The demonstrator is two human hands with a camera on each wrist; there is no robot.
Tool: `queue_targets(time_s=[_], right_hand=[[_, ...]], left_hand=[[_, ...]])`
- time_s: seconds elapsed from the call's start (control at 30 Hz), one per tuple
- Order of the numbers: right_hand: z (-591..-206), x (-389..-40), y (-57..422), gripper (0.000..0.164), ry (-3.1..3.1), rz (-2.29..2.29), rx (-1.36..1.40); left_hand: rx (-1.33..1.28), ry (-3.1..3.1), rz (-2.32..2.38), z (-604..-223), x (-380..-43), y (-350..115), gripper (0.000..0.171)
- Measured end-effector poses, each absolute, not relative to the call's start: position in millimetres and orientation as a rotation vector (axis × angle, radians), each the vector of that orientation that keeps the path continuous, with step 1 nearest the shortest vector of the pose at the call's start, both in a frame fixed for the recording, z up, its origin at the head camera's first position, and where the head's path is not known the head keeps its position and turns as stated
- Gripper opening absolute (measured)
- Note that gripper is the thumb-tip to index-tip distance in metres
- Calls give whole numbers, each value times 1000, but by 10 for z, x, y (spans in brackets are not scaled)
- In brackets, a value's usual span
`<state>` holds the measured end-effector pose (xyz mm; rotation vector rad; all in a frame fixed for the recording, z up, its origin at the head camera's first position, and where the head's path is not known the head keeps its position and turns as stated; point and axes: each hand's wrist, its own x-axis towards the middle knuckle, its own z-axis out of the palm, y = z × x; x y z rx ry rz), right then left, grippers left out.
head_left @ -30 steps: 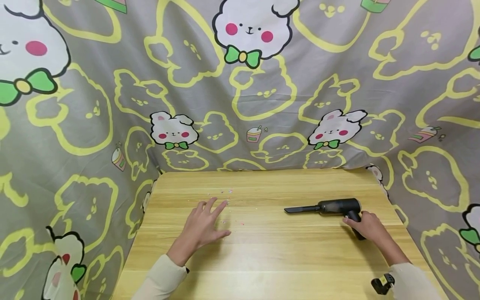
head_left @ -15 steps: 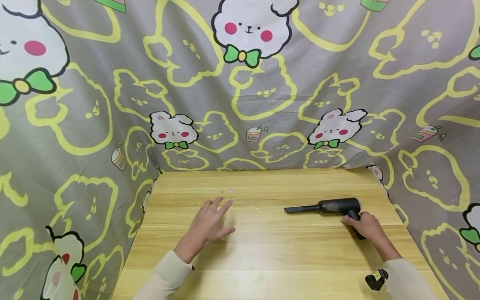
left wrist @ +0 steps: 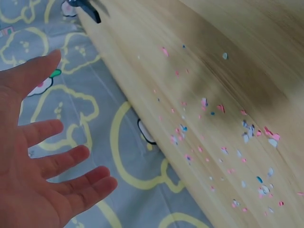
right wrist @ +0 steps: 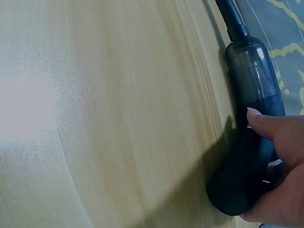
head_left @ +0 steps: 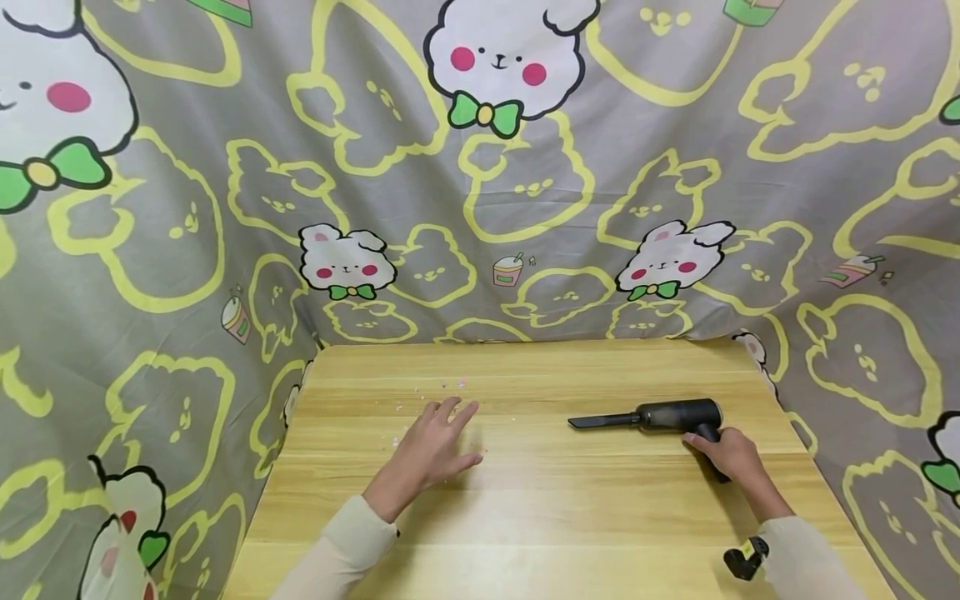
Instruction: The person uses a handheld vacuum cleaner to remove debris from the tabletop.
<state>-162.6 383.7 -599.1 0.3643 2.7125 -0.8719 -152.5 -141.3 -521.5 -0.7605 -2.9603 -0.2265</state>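
Observation:
My right hand (head_left: 735, 457) grips the handle of a black handheld vacuum cleaner (head_left: 671, 415) at the right of the table. Its flat nozzle (head_left: 600, 420) points left, and in the right wrist view the thumb (right wrist: 268, 124) lies against the body just behind the clear dust cup (right wrist: 254, 73). At the left, my left hand (head_left: 433, 443) hovers over the table with fingers spread, holding nothing. Small pink, white and blue paper-like scraps (left wrist: 221, 108) lie scattered around and under it, some hidden by the hand in the head view.
The wooden table (head_left: 525, 517) has a patterned grey cloth (head_left: 517, 192) hanging behind it and along both sides. A small black-and-yellow device (head_left: 746, 557) sits at the right sleeve. Bare tabletop separates the scraps from the nozzle.
My left hand has drifted to the right above the scraps, uncovering some on its left. The right forearm has shifted slightly left, while the vacuum cleaner stays in place.

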Motion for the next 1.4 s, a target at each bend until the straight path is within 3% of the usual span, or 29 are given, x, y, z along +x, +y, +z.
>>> queue_targets(time_s=[0.73, 1.07, 1.4], right_hand=[[-6024, -1585, 3834, 55, 2729, -949, 284], [-5976, -1528, 3785, 69, 2673, -1016, 300], [-5930, -1468, 3675, 64, 2687, -1060, 291]], left_hand=[[-837, -2855, -82, -5229, -1646, -1233, 73], [-835, -2896, -53, -5289, -1650, -1086, 73], [-880, -2876, 2, -5318, -1694, -872, 73]])
